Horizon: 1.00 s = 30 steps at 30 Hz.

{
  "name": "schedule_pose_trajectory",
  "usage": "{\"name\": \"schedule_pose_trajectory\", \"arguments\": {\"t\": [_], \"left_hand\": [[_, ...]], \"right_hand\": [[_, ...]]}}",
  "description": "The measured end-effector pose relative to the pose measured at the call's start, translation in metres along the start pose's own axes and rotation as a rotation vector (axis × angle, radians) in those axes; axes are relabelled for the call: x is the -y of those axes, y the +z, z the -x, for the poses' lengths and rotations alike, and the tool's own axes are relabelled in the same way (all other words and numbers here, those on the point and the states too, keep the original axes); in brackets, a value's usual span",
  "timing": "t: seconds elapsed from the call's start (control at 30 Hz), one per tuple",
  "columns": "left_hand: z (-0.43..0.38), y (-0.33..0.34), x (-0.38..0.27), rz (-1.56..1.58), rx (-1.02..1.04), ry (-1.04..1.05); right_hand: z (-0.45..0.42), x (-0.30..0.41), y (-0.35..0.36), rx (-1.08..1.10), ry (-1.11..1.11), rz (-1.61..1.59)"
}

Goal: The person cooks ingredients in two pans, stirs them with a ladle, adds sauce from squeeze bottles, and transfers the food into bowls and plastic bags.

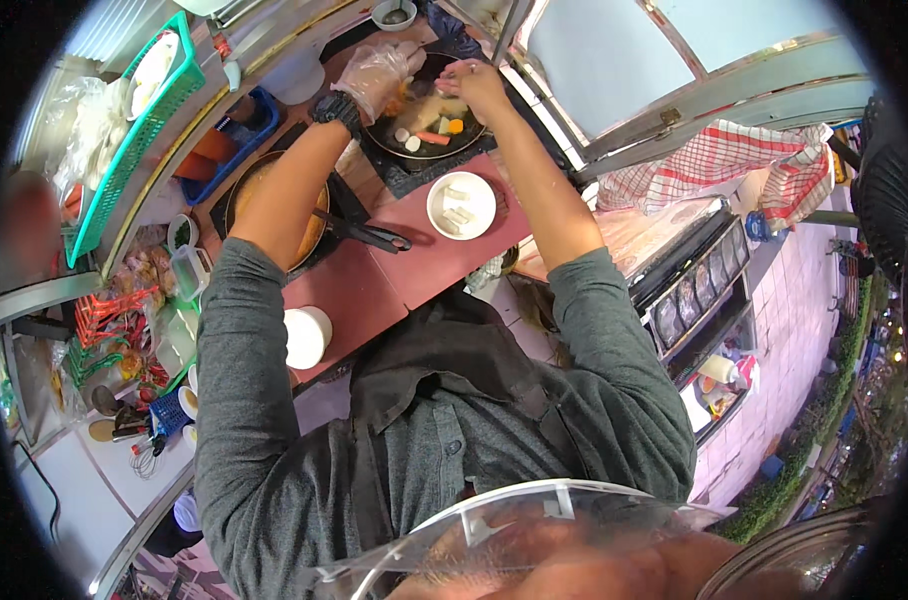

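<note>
My left hand (379, 79), in a clear plastic glove, reaches over the left side of a dark round pan (424, 155). Its fingers are blurred under the plastic, and whether they hold anything is hard to see. Bare, my right hand (473, 86) hangs over the pan's right side with fingers loosely spread and nothing visible in them. Food in liquid lies in the pan: white round slices (411, 143), a pinkish-orange stick (433, 138) and an orange piece (455, 127). Closer to me is a white bowl (461, 205) with pale rolled pieces inside.
A second pan (304, 247) with yellowish contents sits under my left forearm, its black handle (379, 237) pointing right. Nearby stand a white tub (308, 337) and a blue basket (233, 161). A red-checked cloth (671, 176) hangs at right. Glass panels (611, 60) border the stove.
</note>
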State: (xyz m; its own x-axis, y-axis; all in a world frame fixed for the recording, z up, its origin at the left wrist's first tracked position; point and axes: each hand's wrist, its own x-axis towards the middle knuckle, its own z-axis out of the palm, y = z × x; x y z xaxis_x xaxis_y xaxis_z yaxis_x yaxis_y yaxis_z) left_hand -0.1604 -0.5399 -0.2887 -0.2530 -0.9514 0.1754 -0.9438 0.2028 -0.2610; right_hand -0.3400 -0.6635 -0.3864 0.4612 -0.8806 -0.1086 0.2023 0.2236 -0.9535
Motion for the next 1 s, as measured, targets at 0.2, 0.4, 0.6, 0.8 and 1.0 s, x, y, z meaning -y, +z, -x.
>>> {"name": "schedule_pose_trajectory", "arguments": {"t": [0.2, 0.4, 0.6, 0.8, 1.0], "left_hand": [[-0.001, 0.017, -0.003, 0.083, 0.093, 0.066], [0.000, 0.021, -0.004, -0.002, 0.048, 0.032], [0.002, 0.016, -0.004, -0.027, 0.059, 0.030], [-0.010, 0.018, -0.004, 0.029, -0.010, 0.027], [-0.010, 0.019, -0.006, 0.025, 0.033, 0.036]], "right_hand": [[-0.001, -0.010, -0.011, -0.042, -0.160, 0.371], [-0.009, 0.003, -0.016, -0.114, -0.150, 0.212], [-0.006, -0.001, -0.005, -0.046, 0.008, 0.137], [-0.012, -0.014, -0.015, 0.066, 0.213, -0.208], [-0.008, -0.003, -0.017, -0.004, 0.043, 0.085]]}}
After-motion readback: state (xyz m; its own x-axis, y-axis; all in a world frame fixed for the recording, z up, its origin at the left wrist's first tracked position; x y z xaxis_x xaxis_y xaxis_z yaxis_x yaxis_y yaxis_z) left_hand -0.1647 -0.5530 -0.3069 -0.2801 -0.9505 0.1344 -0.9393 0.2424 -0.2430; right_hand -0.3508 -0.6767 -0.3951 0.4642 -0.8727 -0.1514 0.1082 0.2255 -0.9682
